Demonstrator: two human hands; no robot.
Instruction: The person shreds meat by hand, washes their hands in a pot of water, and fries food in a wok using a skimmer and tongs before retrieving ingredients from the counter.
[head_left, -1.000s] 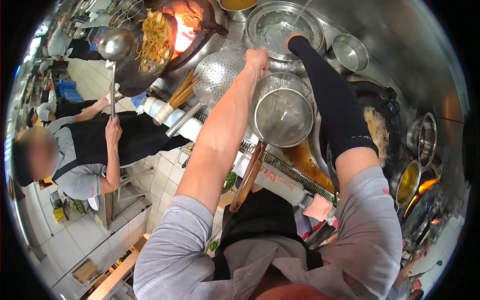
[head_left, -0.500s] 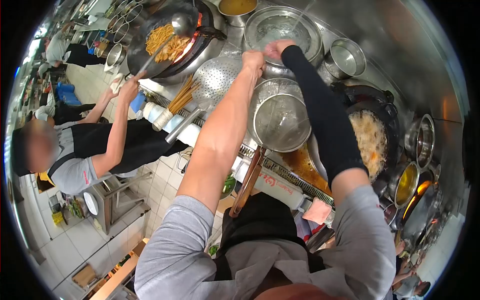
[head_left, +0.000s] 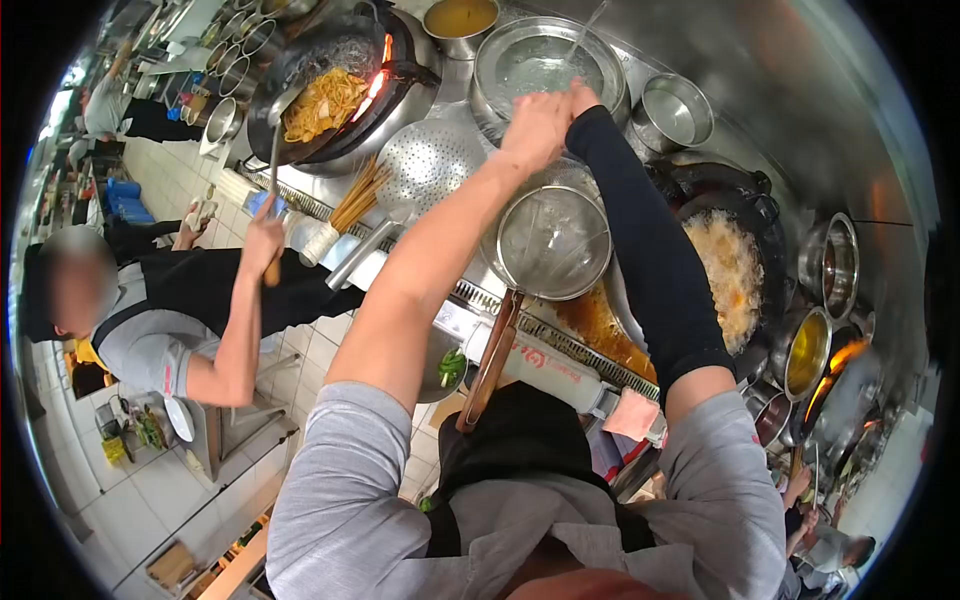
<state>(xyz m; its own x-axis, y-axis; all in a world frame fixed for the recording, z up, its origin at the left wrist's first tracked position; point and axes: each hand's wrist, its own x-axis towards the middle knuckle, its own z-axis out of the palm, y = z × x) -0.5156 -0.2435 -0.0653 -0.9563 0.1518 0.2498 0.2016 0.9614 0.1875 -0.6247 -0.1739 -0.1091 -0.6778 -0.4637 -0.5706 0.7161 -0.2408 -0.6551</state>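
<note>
Oil [head_left: 722,272] bubbling just beside a black-sleeved right forearm [head_left: 648,235]

A bare left hand [head_left: 537,125] and a right hand [head_left: 583,99] meet, fingers touching, at the near rim of a round silver steel basin [head_left: 482,92]. It stands beyond them on the counter, clear liquid inside. Whether anything is gripped between the hands, I cannot tell.

The bubbling fills a wide black wok [head_left: 773,262] to the person's right. Should that arm swing outward, it could catch spatter or knock the rim; wet fingers could shake drops into the oil and make it spit. Between the arms lies a round wire-mesh strainer [head_left: 553,242], its long brown wooden handle [head_left: 488,378] jutting over the counter edge toward the black apron [head_left: 515,437]; a brush of the body could tip it. Brown liquid [head_left: 597,322] near the strainer might make things slide.

Red lettering marks a pale container [head_left: 553,369] below the rail, and small red marks show on a co-worker's grey sleeve [head_left: 160,372]; I can read neither. No brand is legible.
</note>
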